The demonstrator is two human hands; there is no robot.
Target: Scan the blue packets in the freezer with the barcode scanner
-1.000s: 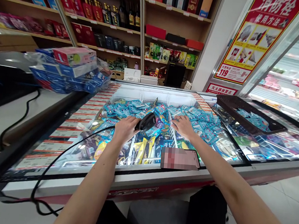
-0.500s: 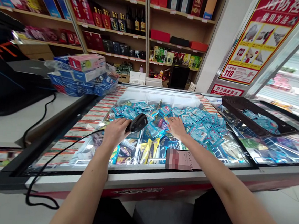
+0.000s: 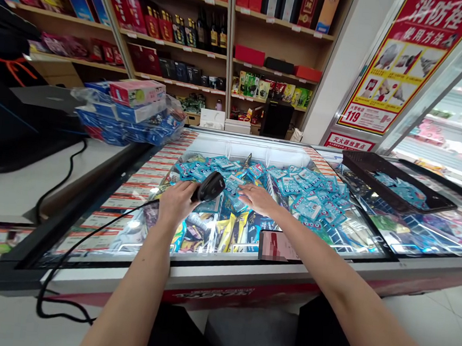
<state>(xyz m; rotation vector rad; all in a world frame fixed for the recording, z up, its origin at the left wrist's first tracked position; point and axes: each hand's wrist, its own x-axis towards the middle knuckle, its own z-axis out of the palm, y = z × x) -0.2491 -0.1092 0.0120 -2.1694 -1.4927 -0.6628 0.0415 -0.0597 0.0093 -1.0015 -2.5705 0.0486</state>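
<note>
My left hand [image 3: 175,203] is closed around a black barcode scanner [image 3: 209,187], whose head points right over the chest freezer. Its black cable [image 3: 102,227] trails down to the left. My right hand [image 3: 259,199] reaches over the freezer with fingers stretched to the left and thumb apart. Its fingertips are at the edge of a blue packet [image 3: 234,184] just right of the scanner; whether they touch it is too small to tell. Many more blue packets [image 3: 309,190] lie spread to the right, and yellow-wrapped items [image 3: 226,234] sit in the wire baskets below.
A phone [image 3: 279,246] lies at the freezer's front edge [image 3: 215,275], beneath my right forearm. On the right, a dark tray [image 3: 398,183] holds blue packets. Plastic-wrapped boxes [image 3: 135,112] stand at the left, beside the counter [image 3: 9,193]. Stocked shelves [image 3: 176,51] rise behind.
My right hand has moved left, from above the middle of the packets to beside the scanner. My left hand and the scanner have hardly moved.
</note>
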